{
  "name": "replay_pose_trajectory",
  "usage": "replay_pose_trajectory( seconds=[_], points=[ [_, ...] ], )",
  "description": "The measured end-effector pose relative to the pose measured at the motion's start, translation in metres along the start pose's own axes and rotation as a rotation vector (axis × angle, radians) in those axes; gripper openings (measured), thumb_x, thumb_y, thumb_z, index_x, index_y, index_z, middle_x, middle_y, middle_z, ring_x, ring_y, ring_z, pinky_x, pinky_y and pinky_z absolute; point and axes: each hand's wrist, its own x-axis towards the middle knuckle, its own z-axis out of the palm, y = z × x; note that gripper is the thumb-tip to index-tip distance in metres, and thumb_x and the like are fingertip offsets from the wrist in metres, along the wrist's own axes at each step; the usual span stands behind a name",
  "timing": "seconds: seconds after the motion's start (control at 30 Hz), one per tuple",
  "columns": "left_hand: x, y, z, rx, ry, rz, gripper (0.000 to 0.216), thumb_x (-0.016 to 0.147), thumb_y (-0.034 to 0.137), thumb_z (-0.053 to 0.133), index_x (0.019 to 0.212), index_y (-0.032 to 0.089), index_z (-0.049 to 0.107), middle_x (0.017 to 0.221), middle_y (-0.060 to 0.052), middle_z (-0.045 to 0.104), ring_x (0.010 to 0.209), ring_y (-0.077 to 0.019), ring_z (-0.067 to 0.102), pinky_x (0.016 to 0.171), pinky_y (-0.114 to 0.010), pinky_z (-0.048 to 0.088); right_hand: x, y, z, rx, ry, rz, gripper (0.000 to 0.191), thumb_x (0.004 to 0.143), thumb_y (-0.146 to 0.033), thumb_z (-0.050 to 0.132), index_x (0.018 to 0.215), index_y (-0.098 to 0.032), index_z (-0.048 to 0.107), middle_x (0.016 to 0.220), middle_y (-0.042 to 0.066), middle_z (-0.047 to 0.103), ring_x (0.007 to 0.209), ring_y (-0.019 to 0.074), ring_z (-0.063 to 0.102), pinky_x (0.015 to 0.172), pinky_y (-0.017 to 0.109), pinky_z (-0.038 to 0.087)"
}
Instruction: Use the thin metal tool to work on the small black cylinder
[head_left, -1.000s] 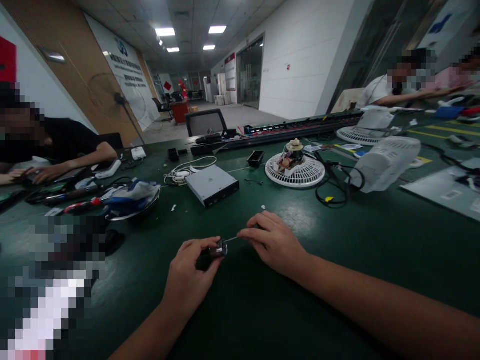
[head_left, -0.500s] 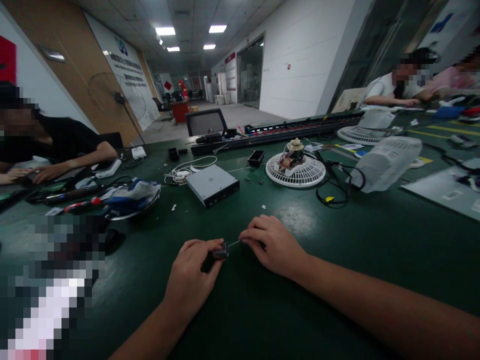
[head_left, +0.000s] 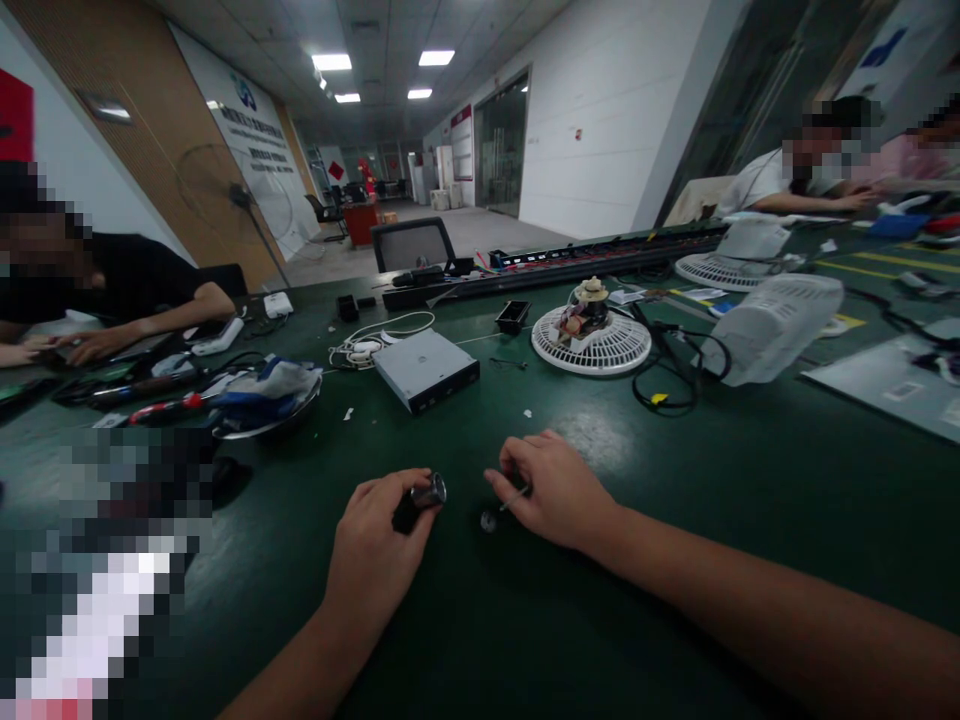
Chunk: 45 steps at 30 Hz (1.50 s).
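My left hand (head_left: pixel 379 540) pinches a small dark metal cylinder (head_left: pixel 430 491) between thumb and fingers, its round rimmed end facing right. Across a short gap, my right hand (head_left: pixel 559 490) has its fingers curled round a thin metal rod (head_left: pixel 516 496). At the rod's lower left end is a dark round piece (head_left: pixel 489 520), apart from the cylinder. Both hands are low over the dark green table (head_left: pixel 465 640).
Beyond my hands lie a silver optical drive (head_left: pixel 427 365), a white cable (head_left: pixel 360 345), a small black box (head_left: pixel 513 316) and a round white fan grille (head_left: pixel 592 350) with a motor. White housings (head_left: pixel 776 325) stand right; a cloth-filled bowl (head_left: pixel 266 395) sits left. People work at both sides.
The rod has come away from the cylinder, and its dark round end now shows. My right hand has turned the rod downward. My left hand has tilted the cylinder's end into view.
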Motion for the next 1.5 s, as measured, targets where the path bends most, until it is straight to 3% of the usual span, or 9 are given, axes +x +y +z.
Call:
replay_pose_trajectory(
  seconds=[0.17,0.3,0.47,0.6,0.7,0.8,1.07,1.27,1.5],
  points=[
    [0.001,0.001,-0.001,0.017,-0.009,-0.016,0.028,0.077,0.014,0.072,0.102,0.025,0.065,0.101,-0.003,0.076,0.088,-0.0258,0.071,0.077,-0.046,0.060,-0.003,0.003,0.000,0.154,-0.214,-0.300,0.020,0.089,-0.038,0.067,0.098,-0.020,0.069,0.084,0.000,0.066,0.071,0.0135,0.061,0.061,0.026,0.039],
    [0.003,0.003,-0.001,0.011,0.000,-0.006,0.027,0.076,0.012,0.072,0.099,0.025,0.066,0.098,-0.003,0.076,0.086,-0.0255,0.072,0.076,-0.045,0.060,-0.004,0.004,0.004,0.100,-0.264,-0.326,0.019,0.086,-0.032,0.072,0.102,-0.021,0.073,0.097,0.003,0.067,0.076,0.0139,0.064,0.063,0.025,0.045],
    [0.003,0.004,-0.002,-0.023,-0.040,0.011,0.029,0.075,0.011,0.073,0.100,0.024,0.065,0.099,-0.003,0.076,0.088,-0.0254,0.071,0.078,-0.046,0.059,-0.004,0.008,0.009,0.242,-0.111,-0.389,0.021,0.090,-0.022,0.066,0.111,-0.021,0.072,0.106,0.006,0.069,0.087,0.0162,0.067,0.074,0.029,0.053],
    [0.004,0.009,-0.004,-0.111,-0.080,0.102,0.027,0.079,0.011,0.069,0.103,0.023,0.063,0.099,-0.004,0.075,0.089,-0.0235,0.072,0.079,-0.043,0.060,-0.005,0.008,0.013,0.406,0.114,-0.401,0.011,0.088,-0.025,0.069,0.097,-0.020,0.075,0.091,0.005,0.069,0.077,0.0140,0.066,0.065,0.025,0.052],
    [0.005,0.013,-0.006,-0.189,-0.124,0.219,0.023,0.084,0.012,0.067,0.103,0.022,0.061,0.099,-0.005,0.075,0.090,-0.0219,0.072,0.081,-0.040,0.060,-0.006,0.007,0.015,0.456,0.161,-0.426,0.009,0.089,-0.026,0.070,0.089,-0.019,0.075,0.083,0.004,0.066,0.070,0.0123,0.063,0.059,0.023,0.049],
    [0.005,0.014,-0.006,-0.228,-0.154,0.281,0.019,0.086,0.012,0.065,0.102,0.021,0.060,0.099,-0.006,0.075,0.091,-0.0208,0.072,0.082,-0.038,0.059,-0.006,0.006,0.016,0.487,0.120,-0.483,0.011,0.090,-0.025,0.068,0.084,-0.019,0.074,0.080,0.003,0.068,0.070,0.0118,0.064,0.061,0.023,0.050],
    [0.000,0.011,-0.005,-0.211,-0.088,0.304,0.013,0.089,0.014,0.064,0.100,0.020,0.061,0.101,-0.007,0.075,0.096,-0.0215,0.071,0.086,-0.039,0.058,-0.009,0.006,0.015,0.399,0.002,-0.514,0.018,0.092,-0.022,0.060,0.104,-0.019,0.074,0.086,0.004,0.069,0.070,0.0127,0.064,0.059,0.024,0.047],
    [0.000,0.008,-0.006,-0.176,0.018,0.165,0.017,0.085,0.013,0.068,0.098,0.022,0.062,0.105,-0.007,0.072,0.098,-0.0214,0.070,0.088,-0.039,0.057,-0.011,-0.001,0.005,0.105,-0.225,-0.480,0.050,0.095,-0.019,0.050,0.145,-0.022,0.045,0.084,0.001,0.069,0.068,0.0140,0.062,0.057,0.026,0.040],
    [0.000,0.009,-0.006,-0.163,0.010,0.156,0.016,0.085,0.013,0.067,0.096,0.022,0.060,0.103,-0.006,0.072,0.095,-0.0211,0.070,0.085,-0.039,0.058,-0.013,-0.005,0.004,0.045,-0.293,-0.423,0.056,0.095,-0.024,0.052,0.149,-0.026,0.035,0.089,0.001,0.072,0.068,0.0153,0.063,0.058,0.028,0.038]
  ],
)
